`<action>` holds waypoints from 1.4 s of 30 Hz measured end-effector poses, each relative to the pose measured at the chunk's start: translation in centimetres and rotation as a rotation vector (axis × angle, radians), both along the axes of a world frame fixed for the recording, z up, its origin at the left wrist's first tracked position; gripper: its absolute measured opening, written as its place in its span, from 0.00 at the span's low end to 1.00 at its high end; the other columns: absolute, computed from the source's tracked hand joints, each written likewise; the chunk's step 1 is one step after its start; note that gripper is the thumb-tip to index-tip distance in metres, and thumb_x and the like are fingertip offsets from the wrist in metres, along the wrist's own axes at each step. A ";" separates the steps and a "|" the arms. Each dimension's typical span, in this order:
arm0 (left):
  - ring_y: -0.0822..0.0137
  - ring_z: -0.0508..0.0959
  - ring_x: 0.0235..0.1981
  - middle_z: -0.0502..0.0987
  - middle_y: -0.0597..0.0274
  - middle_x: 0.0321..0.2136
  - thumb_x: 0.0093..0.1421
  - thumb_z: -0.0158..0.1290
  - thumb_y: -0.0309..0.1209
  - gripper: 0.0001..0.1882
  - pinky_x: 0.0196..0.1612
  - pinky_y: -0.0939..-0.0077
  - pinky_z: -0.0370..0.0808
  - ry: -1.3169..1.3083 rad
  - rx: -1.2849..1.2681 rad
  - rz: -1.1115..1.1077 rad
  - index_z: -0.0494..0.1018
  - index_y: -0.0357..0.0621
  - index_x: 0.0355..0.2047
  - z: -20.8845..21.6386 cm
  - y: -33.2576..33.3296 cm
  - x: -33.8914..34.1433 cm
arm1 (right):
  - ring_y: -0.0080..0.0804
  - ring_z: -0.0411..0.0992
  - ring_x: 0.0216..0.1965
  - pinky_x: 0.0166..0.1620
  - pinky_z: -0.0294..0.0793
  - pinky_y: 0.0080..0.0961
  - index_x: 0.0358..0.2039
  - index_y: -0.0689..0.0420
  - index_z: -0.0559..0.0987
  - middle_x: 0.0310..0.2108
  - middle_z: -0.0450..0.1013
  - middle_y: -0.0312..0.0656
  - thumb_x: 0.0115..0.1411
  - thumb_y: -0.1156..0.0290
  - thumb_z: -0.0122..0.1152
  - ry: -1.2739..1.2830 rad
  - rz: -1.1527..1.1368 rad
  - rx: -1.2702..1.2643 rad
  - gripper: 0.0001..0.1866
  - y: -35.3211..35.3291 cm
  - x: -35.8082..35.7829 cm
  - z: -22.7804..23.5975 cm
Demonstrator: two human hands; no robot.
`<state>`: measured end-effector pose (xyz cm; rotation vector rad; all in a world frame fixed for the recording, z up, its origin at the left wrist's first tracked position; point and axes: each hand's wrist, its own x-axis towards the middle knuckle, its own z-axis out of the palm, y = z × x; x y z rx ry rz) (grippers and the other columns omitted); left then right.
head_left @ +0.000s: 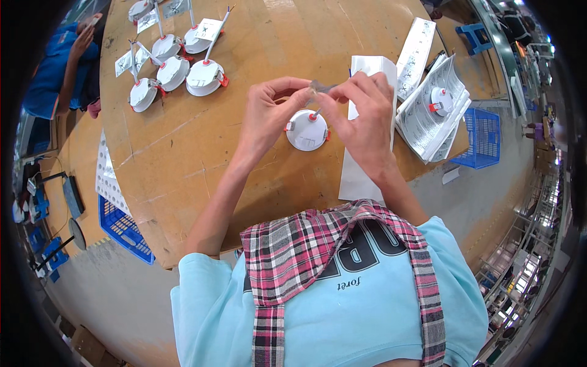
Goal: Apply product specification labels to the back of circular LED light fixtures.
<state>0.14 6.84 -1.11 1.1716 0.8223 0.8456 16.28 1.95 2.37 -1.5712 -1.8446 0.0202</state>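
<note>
A round white downlight (307, 130) with red-tipped spring clips lies on the table just below my hands. Its short cable rises from a red grommet toward my fingers. My left hand (273, 113) and my right hand (365, 116) meet above it, thumbs and fingertips pinched together on a small greyish, see-through label (320, 87). My fingers cover part of the label and the cable's end. Farther left on the table stand several similar downlights (203, 78), their cables sticking up, with silvery or white printed labels (209, 29) on some.
Right of my hands lie a long white sheet (361, 177), a strip of printed labels (416, 52) and a curled stack of silvery sheets (422, 131) with a small white downlight part (441, 101) on top. Blue baskets (483, 137) flank the table. Another person (58, 73) is at far left.
</note>
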 end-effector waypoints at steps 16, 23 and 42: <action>0.72 0.79 0.31 0.80 0.58 0.29 0.59 0.54 0.27 0.08 0.40 0.78 0.76 -0.034 -0.005 0.208 0.77 0.32 0.33 -2.7 2.9 0.4 | 0.35 0.63 0.27 0.31 0.64 0.29 0.20 0.60 0.76 0.20 0.69 0.38 0.49 0.77 0.62 0.243 0.117 -0.113 0.04 -2.0 0.7 0.1; 0.71 0.79 0.34 0.80 0.59 0.30 0.60 0.52 0.28 0.09 0.42 0.76 0.76 -0.026 -0.024 -0.066 0.75 0.34 0.35 -4.4 3.3 1.9 | 0.34 0.65 0.26 0.31 0.65 0.27 0.21 0.61 0.77 0.21 0.71 0.39 0.48 0.76 0.62 0.321 0.306 -0.282 0.04 -3.2 2.4 0.4; 0.70 0.74 0.47 0.74 0.57 0.46 0.59 0.55 0.34 0.26 0.51 0.78 0.71 -0.288 -0.352 -0.333 0.65 0.32 0.54 -3.9 4.4 1.3 | 0.36 0.58 0.51 0.54 0.62 0.30 0.23 0.57 0.76 0.41 0.70 0.33 0.43 0.72 0.71 0.198 0.599 -0.309 0.10 4.8 5.5 -0.5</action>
